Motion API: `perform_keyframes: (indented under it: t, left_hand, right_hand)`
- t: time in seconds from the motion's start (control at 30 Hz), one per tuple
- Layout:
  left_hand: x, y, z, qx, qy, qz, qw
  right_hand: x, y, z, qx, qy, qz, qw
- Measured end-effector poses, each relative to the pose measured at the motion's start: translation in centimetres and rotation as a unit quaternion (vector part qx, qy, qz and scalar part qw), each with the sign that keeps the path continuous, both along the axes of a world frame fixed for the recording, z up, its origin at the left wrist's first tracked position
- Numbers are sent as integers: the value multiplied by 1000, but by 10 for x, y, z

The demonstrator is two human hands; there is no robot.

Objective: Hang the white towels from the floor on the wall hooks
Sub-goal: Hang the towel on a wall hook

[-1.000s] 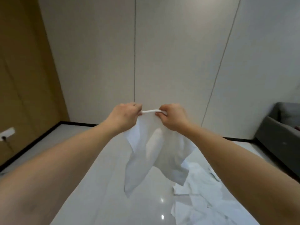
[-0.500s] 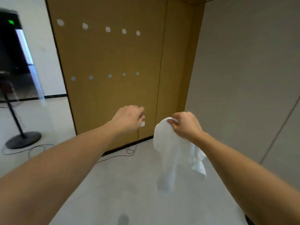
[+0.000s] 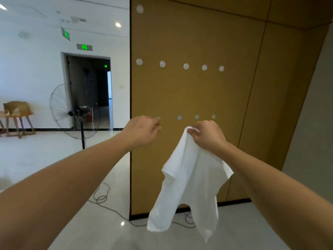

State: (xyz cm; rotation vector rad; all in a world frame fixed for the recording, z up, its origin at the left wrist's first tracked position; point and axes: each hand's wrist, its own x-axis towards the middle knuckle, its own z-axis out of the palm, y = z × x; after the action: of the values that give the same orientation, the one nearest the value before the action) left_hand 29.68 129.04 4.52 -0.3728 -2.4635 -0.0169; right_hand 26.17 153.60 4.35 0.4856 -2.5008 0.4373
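Right hand (image 3: 207,135) pinches a bunched corner of the white towel (image 3: 187,186), fingers curled over the fabric. Everything below the pinch hangs free in two limp tails, clear of the floor. I judge it light and soft, no stiffness, so it will sag and swing whichever way I carry it; the place to hold is the top edge right at the pinch, perhaps a hanging loop there, though I cannot tell if one exists.

Left hand (image 3: 144,129) is level with the pinch and off to its left, holding nothing. Fingers look loosely curled; fingertips hidden from me.

Beyond the pinch, the wooden wall panel (image 3: 198,91). Lower row of hooks (image 3: 196,116) just above my knuckles, upper row of hooks (image 3: 186,66) well above.

Far left, a standing fan (image 3: 75,112).
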Motion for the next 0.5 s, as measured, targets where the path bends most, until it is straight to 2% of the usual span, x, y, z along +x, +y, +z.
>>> perform_keyframes:
  t: [0.3,0.5]
  left_hand:
    - [-155,-83,82,-29,27,66,997]
    - [-266,-103,105,-3,72,49,996]
  right_hand:
    - [-177,-114,68,16,38,73,997]
    - [-308,-165,94,-52,59,140,987]
